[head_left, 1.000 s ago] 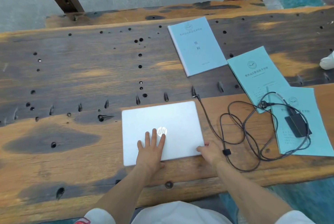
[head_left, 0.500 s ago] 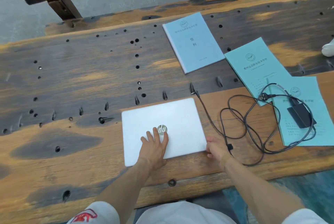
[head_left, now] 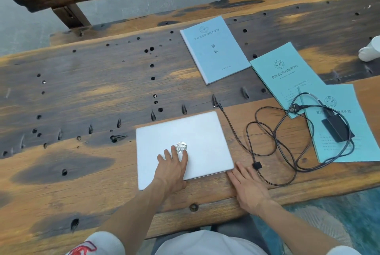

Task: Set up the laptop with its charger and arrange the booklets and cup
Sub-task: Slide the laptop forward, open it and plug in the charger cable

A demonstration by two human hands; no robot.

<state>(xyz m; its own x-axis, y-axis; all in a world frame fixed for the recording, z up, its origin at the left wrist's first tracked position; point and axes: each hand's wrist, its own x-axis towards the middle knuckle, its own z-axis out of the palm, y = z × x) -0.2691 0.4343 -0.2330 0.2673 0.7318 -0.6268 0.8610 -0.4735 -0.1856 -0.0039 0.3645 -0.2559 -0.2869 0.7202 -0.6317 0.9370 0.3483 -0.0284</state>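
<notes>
**Closed laptop under the left hand**

The left hand (head_left: 171, 167) lies flat, fingers straight, on the closed white laptop (head_left: 183, 147). The right hand (head_left: 249, 188) rests open on the wooden table (head_left: 82, 172) at the laptop's near right corner. Right of the laptop lies the coiled charger cable (head_left: 273, 145), its black power brick (head_left: 337, 128) on a teal booklet (head_left: 347, 131). Beyond the laptop lie another teal booklet (head_left: 283, 78) and a blue booklet (head_left: 214, 49); far right, a white cup (head_left: 371, 50).

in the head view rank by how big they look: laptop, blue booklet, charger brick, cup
1. laptop
2. blue booklet
3. charger brick; cup looks similar, but the frame edge cuts it off, so unsure.
</notes>
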